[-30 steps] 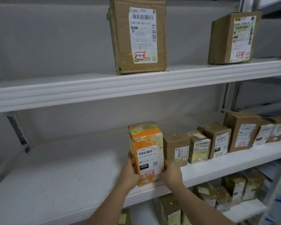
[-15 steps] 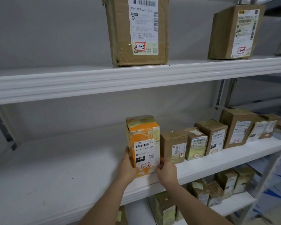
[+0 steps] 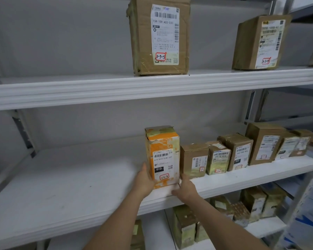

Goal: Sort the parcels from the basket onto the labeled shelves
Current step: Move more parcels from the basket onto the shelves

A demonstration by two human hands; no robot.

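Observation:
An orange parcel [image 3: 163,156] with a white label marked 3-2-6 stands upright on the white middle shelf [image 3: 79,186], left of a row of brown parcels. My left hand [image 3: 144,180] grips its lower left side, thumb up along the edge and fingers hidden behind it. At the parcel's lower right corner, my right hand [image 3: 185,186] touches with the thumb while its fingers lie on the shelf's front lip. The basket is out of view.
Several brown parcels [image 3: 238,152] line the middle shelf to the right. The top shelf [image 3: 98,91] carries a tall box marked 3-3-5 [image 3: 161,35] and another marked 3-3-9 [image 3: 260,42]. More parcels [image 3: 184,228] sit on the shelf below.
The orange parcel has settled further back on the middle shelf. My right hand has slipped from its side down to its lower corner and the shelf lip.

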